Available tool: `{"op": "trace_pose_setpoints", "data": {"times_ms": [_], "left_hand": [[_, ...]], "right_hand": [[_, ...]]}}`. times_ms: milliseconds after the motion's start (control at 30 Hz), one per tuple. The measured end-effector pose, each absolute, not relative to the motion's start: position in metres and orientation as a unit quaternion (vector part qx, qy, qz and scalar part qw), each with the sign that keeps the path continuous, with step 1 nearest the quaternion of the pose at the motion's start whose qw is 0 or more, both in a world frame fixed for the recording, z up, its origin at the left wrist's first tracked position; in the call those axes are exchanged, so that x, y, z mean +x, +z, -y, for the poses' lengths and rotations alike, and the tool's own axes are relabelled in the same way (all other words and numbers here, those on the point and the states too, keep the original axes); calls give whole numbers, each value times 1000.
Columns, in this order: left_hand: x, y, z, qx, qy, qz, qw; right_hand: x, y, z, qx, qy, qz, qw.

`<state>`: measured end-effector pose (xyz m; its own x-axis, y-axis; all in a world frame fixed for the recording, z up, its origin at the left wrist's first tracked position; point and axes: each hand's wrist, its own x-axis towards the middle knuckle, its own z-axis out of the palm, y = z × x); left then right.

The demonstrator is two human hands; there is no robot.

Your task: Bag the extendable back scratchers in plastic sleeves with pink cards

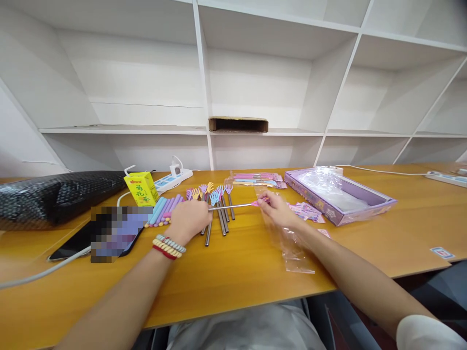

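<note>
Several claw-headed rods (222, 221) lie loose mid-bench, heads toward the back edge, bare metal ends toward the front edge; approx. ten, but overlap & the L hand (191, 218) make an exact count unsafe. L hand's grip is closed on one end of a separate metal rod (237, 206); the exact tip is hidden by the fingers. R hand (275, 209) has its grip pinched on the rod's pink end (260, 201), so the rod spans the gap btwn hands, roughly level, above the bench (226, 287). A clear plastic bag (297, 255) hangs/lies just below the R hand, reaching toward the front edge; can't tell if the fingers also hold it. Beside the L hand, to its left: a pile of pastel tubes (158, 211), blue, purple, pink, etc. As for progress: a small stack of clear packets (257, 176) w/ pink & blue contents sits near the back edge, apparently finished pcs.; the loose rods are unbagged & show no tubes on their metal ends, so that lot looks undone. Printed cards (306, 212) are scattered right of the R hand, by the near side of a purple box (341, 217) w/ clear film (324, 180) over part of it. Toward the bench's left end: yellow drink carton (141, 188), power strip (171, 181) at the back edge, dark phone (73, 240), black wrapped parcel (62, 194).
</note>
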<state>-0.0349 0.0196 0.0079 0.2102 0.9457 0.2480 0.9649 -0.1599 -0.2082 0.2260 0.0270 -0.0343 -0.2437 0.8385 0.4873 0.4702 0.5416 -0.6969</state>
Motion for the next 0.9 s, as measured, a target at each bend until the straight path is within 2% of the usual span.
{"op": "trace_pose_setpoints", "data": {"times_ms": [167, 233, 433, 633, 767, 900], "left_hand": [[-3, -2, -1, -803, -41, 575, 154], [5, -3, 5, -806, -38, 572, 146], [14, 0, 15, -793, -40, 588, 154], [12, -6, 13, -801, -28, 577, 158], [8, -12, 7, -828, -72, 530, 169], [-2, -13, -3, -856, -135, 466, 179]], "right_hand": [[198, -36, -5, -405, 166, 838, 325], [194, -36, -1, -411, 131, 848, 307], [194, -36, -1, -408, 115, 829, 365], [193, -36, 0, -406, 128, 824, 373], [198, -37, -10, -406, 210, 805, 379], [214, -41, -24, -412, 322, 740, 423]]}}
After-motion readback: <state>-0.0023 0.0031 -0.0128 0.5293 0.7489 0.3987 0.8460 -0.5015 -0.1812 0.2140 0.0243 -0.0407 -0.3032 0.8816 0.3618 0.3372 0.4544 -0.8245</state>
